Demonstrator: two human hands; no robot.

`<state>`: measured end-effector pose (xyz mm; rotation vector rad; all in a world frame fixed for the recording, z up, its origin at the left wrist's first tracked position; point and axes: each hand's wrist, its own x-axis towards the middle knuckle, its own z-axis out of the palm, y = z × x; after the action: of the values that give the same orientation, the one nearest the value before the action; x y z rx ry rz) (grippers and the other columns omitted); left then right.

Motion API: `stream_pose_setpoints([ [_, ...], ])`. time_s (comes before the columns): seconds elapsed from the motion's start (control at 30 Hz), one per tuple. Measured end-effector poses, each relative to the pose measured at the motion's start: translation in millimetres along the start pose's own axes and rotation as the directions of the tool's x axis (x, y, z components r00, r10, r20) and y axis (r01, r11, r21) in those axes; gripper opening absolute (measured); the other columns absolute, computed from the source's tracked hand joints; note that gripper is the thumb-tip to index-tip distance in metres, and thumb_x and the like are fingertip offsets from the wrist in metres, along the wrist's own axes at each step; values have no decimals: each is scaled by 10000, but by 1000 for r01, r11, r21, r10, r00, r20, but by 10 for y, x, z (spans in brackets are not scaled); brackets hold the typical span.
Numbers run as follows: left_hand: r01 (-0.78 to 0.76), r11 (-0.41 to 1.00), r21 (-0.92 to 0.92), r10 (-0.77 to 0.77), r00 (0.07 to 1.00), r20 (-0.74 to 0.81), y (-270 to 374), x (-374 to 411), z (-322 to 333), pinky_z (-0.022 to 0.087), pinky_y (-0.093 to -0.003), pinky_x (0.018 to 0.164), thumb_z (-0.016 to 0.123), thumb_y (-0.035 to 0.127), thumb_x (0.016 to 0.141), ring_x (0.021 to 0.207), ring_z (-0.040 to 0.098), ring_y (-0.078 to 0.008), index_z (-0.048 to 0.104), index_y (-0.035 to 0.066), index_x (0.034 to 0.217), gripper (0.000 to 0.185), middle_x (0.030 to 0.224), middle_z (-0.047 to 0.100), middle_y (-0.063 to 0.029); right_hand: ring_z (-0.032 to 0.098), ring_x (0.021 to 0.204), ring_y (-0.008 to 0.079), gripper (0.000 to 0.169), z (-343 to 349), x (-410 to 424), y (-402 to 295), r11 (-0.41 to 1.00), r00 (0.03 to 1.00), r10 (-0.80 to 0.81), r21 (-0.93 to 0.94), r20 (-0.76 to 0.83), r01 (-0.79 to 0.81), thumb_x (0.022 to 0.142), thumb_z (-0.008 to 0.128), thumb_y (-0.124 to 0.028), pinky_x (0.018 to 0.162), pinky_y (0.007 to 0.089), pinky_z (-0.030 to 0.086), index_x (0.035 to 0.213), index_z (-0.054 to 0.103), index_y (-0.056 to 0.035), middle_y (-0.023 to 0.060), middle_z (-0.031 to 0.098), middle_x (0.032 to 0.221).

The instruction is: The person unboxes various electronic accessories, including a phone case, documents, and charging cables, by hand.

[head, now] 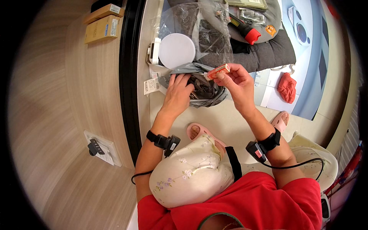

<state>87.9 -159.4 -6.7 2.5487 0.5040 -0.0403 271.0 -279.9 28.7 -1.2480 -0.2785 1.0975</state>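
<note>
My right hand (238,83) pinches a small red and pale printed carton (217,72) between thumb and fingers. A whitish tip shows at the carton's left end. It is held above the right side of an opened grey plastic bag (207,102) on the floor. My left hand (177,93) grips the bag's left rim, its fingertips partly hidden by the folds. Inside the bag lie dark, crumpled contents (202,87) that I cannot make out. Beside the bag's left edge, a white label (151,85) bears writing and a barcode.
Behind the bag stand a round white disc (176,51) and clear plastic wrap (214,37). A grey cushion (276,53) carries a red and black flashlight (245,31). Red cloth (287,87) lies at right. Cardboard boxes (102,28) sit left, past a black-edged wooden panel (129,86).
</note>
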Motion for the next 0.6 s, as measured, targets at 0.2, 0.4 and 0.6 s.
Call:
stream_pose_setpoints([
  [0.2, 4, 1000, 18, -3, 1000, -18, 0, -61, -27, 298, -492, 1080, 622, -76, 629, 1252, 444, -355, 605, 10, 809, 200, 1237, 546, -212, 663, 847, 133, 159, -3, -73, 363, 971, 969, 105, -234, 224, -51, 901, 654, -51, 718, 275, 535, 1021, 560, -7, 87, 691, 972],
  [0.4, -45, 999, 0, 45, 996, 74, -34, -86, -47, 303, -493, 1075, 627, -58, 655, 1255, 460, -334, 574, -1, 861, 220, 1211, 585, -197, 626, 761, 380, 149, -247, 58, 599, 445, 948, -62, -842, 312, 306, 865, 620, -109, 652, 461, 501, 965, 523, -58, 165, 639, 889],
  [0.6, -8, 986, 165, -8, 995, 95, 19, -125, 60, 289, -492, 1087, 564, -23, 757, 1263, 468, -323, 556, -5, 930, 174, 1239, 594, -179, 624, 788, 387, 148, -248, 107, 600, 387, 962, -24, -885, 271, 259, 888, 603, -146, 655, 475, 490, 976, 510, -70, 156, 644, 913],
])
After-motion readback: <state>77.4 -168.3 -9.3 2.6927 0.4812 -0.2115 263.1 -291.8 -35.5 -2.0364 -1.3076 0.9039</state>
